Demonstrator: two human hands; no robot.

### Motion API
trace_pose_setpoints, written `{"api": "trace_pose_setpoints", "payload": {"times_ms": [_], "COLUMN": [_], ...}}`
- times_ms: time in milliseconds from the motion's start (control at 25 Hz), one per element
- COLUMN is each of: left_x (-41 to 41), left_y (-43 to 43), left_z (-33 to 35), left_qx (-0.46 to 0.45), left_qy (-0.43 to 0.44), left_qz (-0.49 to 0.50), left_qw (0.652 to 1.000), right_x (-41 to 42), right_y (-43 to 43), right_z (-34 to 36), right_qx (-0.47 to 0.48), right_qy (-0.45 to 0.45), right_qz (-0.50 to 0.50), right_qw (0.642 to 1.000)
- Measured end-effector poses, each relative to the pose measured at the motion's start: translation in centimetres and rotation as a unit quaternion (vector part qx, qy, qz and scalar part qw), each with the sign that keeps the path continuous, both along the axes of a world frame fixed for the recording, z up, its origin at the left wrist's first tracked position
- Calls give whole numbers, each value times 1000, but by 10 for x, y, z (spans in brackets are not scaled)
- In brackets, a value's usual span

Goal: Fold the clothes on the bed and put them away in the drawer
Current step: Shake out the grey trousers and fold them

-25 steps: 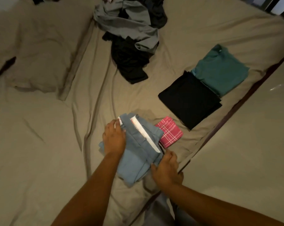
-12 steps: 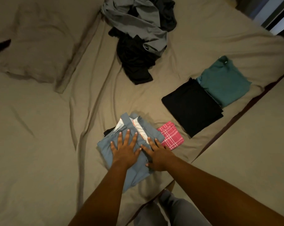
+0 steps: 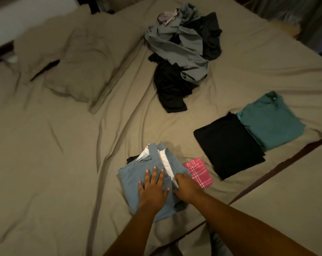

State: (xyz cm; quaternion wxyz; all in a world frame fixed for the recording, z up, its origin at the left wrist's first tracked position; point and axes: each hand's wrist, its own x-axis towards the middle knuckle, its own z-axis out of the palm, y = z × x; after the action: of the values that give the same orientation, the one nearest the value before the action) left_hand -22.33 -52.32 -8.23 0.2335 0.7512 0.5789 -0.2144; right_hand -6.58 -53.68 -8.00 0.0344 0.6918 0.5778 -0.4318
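Note:
A folded light-blue garment (image 3: 130,180) with a white inner band lies on the tan bed sheet (image 3: 64,163) near the bed's front edge. My left hand (image 3: 152,189) presses flat on its middle, fingers straight and spread. My right hand (image 3: 188,187) sits at the garment's right side, fingers curled in at the white band. A folded pink checked cloth (image 3: 199,172) lies just right of it. Farther right lie a folded black garment (image 3: 228,146) and a folded teal shirt (image 3: 269,119). An unfolded heap of grey and black clothes (image 3: 180,52) sits at the far middle.
Two tan pillows (image 3: 78,61) lie at the far left. The bed's dark frame edge (image 3: 278,167) runs diagonally at the right, with pale floor beyond it. Curtains hang at the far right corner. No drawer is in view.
Both hands went from holding the blue garment's sides to lying flat on it. Since then my right hand has slid to the right edge and curled its fingers. The view has pulled back.

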Motion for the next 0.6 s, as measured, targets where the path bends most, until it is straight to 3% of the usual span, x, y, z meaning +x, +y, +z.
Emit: {"api": "trace_pose_setpoints", "payload": {"times_ms": [200,400,600], "left_x": [54,136,195], "left_y": [29,113,214], "left_z": [26,38,9], "left_qx": [35,85,89], "left_qy": [-14,-70,-82], "left_qz": [65,53,65], "left_qw": [997,993,991], "right_x": [83,183,221], "right_y": [39,129,237], "right_z": [24,36,10], "right_qx": [41,77,97], "right_qy": [-33,-69,-74], "right_qz": [36,32,73], "right_qw": [998,994,990]}}
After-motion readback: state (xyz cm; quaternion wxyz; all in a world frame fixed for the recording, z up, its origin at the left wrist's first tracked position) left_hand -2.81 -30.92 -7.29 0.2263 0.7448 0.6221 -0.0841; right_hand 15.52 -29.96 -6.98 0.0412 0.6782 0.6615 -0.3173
